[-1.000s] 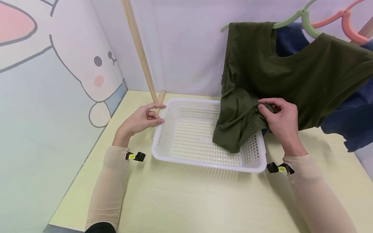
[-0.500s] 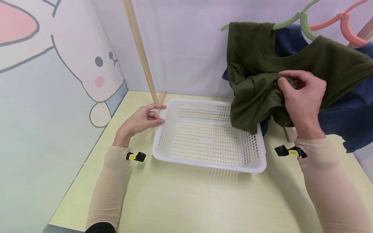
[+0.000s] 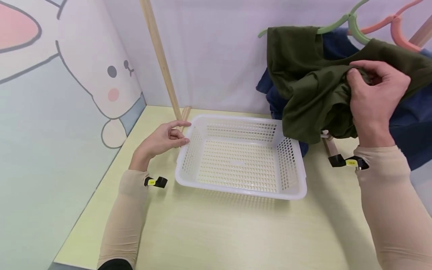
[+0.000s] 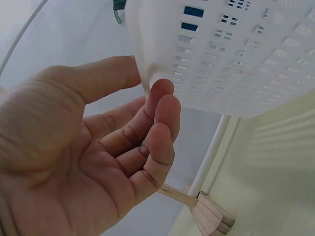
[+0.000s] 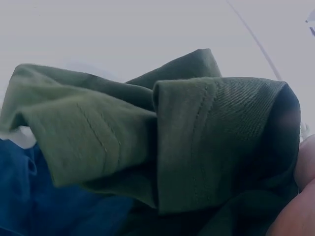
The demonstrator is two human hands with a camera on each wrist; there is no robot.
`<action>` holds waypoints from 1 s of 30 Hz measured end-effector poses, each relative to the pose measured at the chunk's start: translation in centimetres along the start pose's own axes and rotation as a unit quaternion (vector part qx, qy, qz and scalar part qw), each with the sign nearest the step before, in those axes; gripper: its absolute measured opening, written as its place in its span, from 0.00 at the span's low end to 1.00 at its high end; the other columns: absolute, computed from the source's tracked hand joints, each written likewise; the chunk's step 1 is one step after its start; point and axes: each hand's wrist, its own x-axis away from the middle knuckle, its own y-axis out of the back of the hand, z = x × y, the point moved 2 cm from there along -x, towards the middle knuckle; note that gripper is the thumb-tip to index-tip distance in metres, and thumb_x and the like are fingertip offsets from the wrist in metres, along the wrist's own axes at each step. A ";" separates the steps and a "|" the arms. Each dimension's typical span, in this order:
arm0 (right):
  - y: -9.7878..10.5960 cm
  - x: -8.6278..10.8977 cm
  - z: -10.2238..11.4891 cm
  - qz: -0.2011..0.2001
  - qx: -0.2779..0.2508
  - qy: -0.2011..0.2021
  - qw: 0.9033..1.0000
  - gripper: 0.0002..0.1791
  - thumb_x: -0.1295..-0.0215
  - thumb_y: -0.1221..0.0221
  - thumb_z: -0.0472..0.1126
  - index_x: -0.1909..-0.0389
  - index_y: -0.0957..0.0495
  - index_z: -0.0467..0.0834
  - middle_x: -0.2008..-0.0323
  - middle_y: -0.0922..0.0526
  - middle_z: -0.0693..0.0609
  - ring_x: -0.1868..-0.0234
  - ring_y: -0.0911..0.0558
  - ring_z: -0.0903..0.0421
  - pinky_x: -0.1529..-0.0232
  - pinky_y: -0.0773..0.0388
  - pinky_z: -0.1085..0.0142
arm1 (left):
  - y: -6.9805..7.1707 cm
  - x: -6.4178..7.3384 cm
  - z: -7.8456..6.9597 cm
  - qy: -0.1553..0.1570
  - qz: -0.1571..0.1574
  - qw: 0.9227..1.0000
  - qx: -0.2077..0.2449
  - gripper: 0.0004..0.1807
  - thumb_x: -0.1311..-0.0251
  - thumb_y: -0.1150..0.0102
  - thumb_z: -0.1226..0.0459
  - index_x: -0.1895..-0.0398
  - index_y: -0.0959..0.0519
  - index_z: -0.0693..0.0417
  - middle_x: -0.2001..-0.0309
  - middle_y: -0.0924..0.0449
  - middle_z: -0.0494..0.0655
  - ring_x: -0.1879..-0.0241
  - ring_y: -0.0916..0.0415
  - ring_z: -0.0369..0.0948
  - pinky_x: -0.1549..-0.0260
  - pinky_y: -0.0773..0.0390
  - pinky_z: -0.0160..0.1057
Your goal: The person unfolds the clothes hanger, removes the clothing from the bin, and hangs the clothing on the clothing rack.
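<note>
An olive-green T-shirt (image 3: pixel 297 48) hangs on a green hanger (image 3: pixel 333 25). My right hand (image 3: pixel 379 95) pinches its lower part and lifts it in bunched folds above the right side of a white plastic basket (image 3: pixel 241 192). In the right wrist view the stitched hem of the T-shirt (image 5: pixel 216 137) fills the middle, and only a bit of my hand (image 5: pixel 300 196) shows at the right edge. My left hand (image 3: pixel 160 139) grips the basket's left rim, thumb on one side and fingertips on the other, as the left wrist view of the basket (image 4: pixel 162 54) shows.
Behind the T-shirt hangs a dark blue garment (image 3: pixel 275 93), by an orange hanger (image 3: pixel 398 32). A wooden pole (image 3: pixel 161 56) rises behind the basket's left end. The basket stands on a pale yellow table (image 3: pixel 236 232) against a wall with a cartoon rabbit (image 3: pixel 101 75).
My right hand has moved up and to the right, drawing the T-shirt's lower part out of the basket and uncovering more of the blue garment. My left hand stays at the rim.
</note>
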 end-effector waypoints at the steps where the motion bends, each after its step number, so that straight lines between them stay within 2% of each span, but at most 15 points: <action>1: 0.1 -0.1 -0.1 -0.003 0.000 0.002 1.000 0.15 0.25 0.39 0.38 0.51 0.05 0.41 0.74 0.23 0.70 0.75 0.35 0.68 0.64 0.39 0.74 | 0.0 0.1 0.0 0.000 -0.001 1.000 -0.001 0.34 0.24 0.30 0.69 0.18 0.29 0.55 0.58 0.10 0.56 0.57 0.14 0.41 0.49 0.15 0.34; 7: 0.2 -0.7 -0.5 -0.016 0.006 0.001 1.000 0.14 0.25 0.39 0.38 0.52 0.05 0.42 0.72 0.22 0.72 0.73 0.32 0.70 0.62 0.37 0.74 | 0.3 0.4 0.1 0.003 -0.004 1.000 0.001 0.35 0.24 0.30 0.69 0.18 0.29 0.54 0.58 0.10 0.56 0.57 0.13 0.41 0.49 0.15 0.34; 13: 0.4 -0.9 -2.1 -0.018 0.048 -0.020 0.998 0.14 0.24 0.39 0.39 0.51 0.04 0.45 0.68 0.23 0.75 0.66 0.29 0.73 0.57 0.36 0.73 | 0.3 0.5 0.1 0.003 -0.004 1.000 0.004 0.35 0.24 0.30 0.70 0.18 0.30 0.55 0.58 0.11 0.56 0.56 0.13 0.41 0.48 0.15 0.34; 20: 0.7 -0.5 -3.9 -0.012 0.124 -0.043 0.991 0.15 0.24 0.39 0.42 0.51 0.04 0.48 0.67 0.28 0.82 0.53 0.31 0.82 0.39 0.32 0.72 | 0.3 0.6 -0.1 0.004 -0.007 1.000 0.001 0.35 0.24 0.30 0.71 0.18 0.29 0.55 0.58 0.11 0.57 0.57 0.14 0.41 0.49 0.15 0.34; 24: 1.0 0.1 -5.1 -0.001 0.126 -0.051 0.991 0.15 0.26 0.38 0.44 0.52 0.03 0.49 0.67 0.27 0.82 0.53 0.31 0.83 0.32 0.31 0.67 | 0.2 0.5 -0.1 0.003 -0.005 1.000 0.002 0.35 0.24 0.30 0.70 0.18 0.30 0.55 0.58 0.11 0.56 0.57 0.14 0.40 0.49 0.15 0.34; 27: 0.9 0.8 -6.5 0.016 0.124 -0.056 0.991 0.15 0.28 0.37 0.46 0.53 0.03 0.50 0.66 0.25 0.82 0.52 0.27 0.80 0.32 0.31 0.67 | 0.2 0.5 -0.1 0.002 -0.005 1.000 0.001 0.35 0.24 0.30 0.70 0.18 0.30 0.55 0.58 0.11 0.56 0.58 0.14 0.40 0.49 0.15 0.34; 30: 0.5 1.8 -8.1 0.047 0.144 -0.055 0.987 0.15 0.28 0.37 0.46 0.52 0.03 0.48 0.65 0.26 0.81 0.47 0.19 0.65 0.32 0.29 0.66 | 0.2 0.5 -0.1 0.003 -0.006 1.000 0.003 0.35 0.24 0.30 0.70 0.18 0.30 0.55 0.58 0.11 0.56 0.57 0.14 0.40 0.49 0.15 0.34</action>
